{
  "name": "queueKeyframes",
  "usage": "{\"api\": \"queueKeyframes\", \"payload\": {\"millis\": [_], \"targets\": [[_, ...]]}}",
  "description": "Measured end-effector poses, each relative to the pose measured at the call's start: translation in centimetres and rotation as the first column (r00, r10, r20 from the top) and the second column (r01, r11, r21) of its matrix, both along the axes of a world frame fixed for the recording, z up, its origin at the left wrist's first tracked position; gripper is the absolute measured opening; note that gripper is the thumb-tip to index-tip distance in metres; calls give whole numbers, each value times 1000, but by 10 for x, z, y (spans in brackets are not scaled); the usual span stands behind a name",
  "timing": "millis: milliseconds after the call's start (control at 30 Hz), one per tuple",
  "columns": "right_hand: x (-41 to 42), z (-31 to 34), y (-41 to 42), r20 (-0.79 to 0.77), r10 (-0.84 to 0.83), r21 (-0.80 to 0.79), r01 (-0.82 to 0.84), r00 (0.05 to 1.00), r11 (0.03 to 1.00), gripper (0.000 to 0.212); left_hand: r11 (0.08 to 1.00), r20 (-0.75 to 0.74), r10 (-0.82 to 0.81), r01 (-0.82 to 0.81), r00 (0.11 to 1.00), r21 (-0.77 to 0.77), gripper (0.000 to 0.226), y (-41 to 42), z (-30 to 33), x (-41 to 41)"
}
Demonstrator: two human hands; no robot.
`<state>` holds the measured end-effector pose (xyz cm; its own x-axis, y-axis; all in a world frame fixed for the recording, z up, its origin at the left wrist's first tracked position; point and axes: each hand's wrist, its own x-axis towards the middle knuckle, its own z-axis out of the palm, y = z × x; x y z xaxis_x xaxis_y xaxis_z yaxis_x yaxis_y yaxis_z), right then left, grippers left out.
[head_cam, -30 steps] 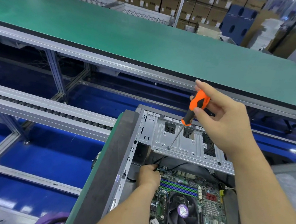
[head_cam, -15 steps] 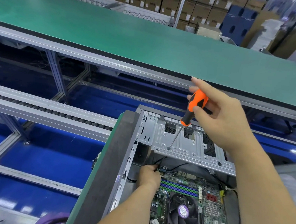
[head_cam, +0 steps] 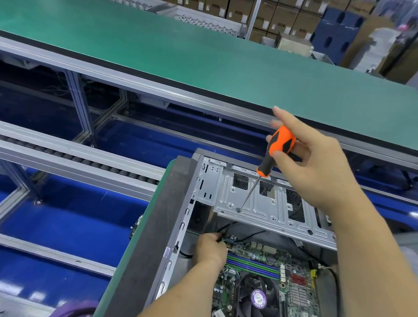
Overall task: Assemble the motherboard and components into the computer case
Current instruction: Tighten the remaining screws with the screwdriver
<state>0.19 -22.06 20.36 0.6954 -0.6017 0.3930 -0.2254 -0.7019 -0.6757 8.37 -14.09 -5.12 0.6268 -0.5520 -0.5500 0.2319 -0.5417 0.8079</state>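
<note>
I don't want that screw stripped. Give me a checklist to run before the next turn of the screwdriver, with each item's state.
1. Tip seated: the screwdriver tip meets a screw on the silver drive bracket: ok; engagement in the screw head: cannot tell.
2. Grip on the handle: right hand holds the orange handle with thumb and fingers, index finger raised and blurred: ok.
3. Shaft in line with the screw: it leans up and to the right: not ok.
4. Left hand away from the tip: it is lower, at the motherboard edge: ok.
5. What the left hand holds: a black cable runs to its fingers; grip hidden: cannot tell.
</note>
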Motion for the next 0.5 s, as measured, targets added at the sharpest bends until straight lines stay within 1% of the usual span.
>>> {"api": "queueKeyframes", "payload": {"millis": [33,100,133,200,233,267,333,367,400,467,500], "targets": [[0,1,-1,-24,-21,-44,20,999,999,61,1000,5,7,-7,1000,11,33,0,1,0],[0,3,-1,-54,-99,-183,87,994,979,55,999,19,12,-13,1000,37,31,0,1,0],[1,3,0,-57,-100,-182,89,993,979,54,999,26,12,-13,1000,50,30,0,2,0],[0,1,1,-31,-6,-33,5,1000,999,59,998,37,12,-15,999,62,28,0,2,1],[0,1,2,-24,19,14,-19,1000,1000,63,998,40,13,-16,999,66,27,-1,2,1],[0,2,2,-31,6,-15,-7,1000,1000,64,997,43,13,-17,999,72,26,-1,3,1],[0,4,0,-74,-95,-196,79,993,977,57,996,51,11,-15,999,86,23,0,3,2],[1,5,1,-83,-130,-232,107,988,967,57,996,54,10,-15,999,93,22,0,4,3],[1,4,-1,-86,-120,-196,101,989,975,60,995,55,11,-17,998,100,21,0,4,4],[0,2,-1,-57,-17,-7,16,998,1000,63,994,57,12,-18,998,108,19,0,4,4],[1,2,0,-50,0,26,1,999,1000,63,994,59,11,-17,998,112,19,0,5,4]]}}
